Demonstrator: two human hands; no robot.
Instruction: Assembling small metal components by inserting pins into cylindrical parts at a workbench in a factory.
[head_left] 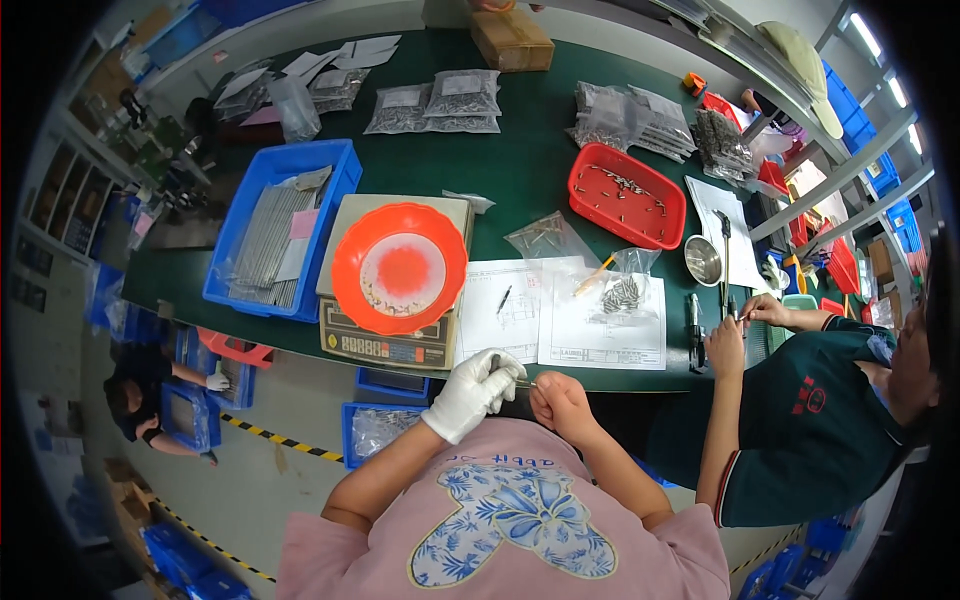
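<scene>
My left hand (474, 396), in a white glove, is closed with its fingertips together near the table's front edge. Beside it, my bare right hand (563, 405) is also closed in a pinch. Between the two sets of fingertips shows a small thin metal piece (525, 383), too small to tell its kind. Just beyond my hands lie printed drawing sheets (610, 345) with a black pen (504, 299) on them. A clear bag of small metal parts (621, 294) rests on the right-hand sheet.
An orange bowl (446, 245) sits on a weighing scale (385, 345). Left of it stands a blue bin (222, 262) of bagged long parts. A red tray (588, 212) holds scattered metal pins. Bags of parts (463, 92) and a cardboard box (513, 42) lie farther back. A co-worker (800, 420) sits close on the right.
</scene>
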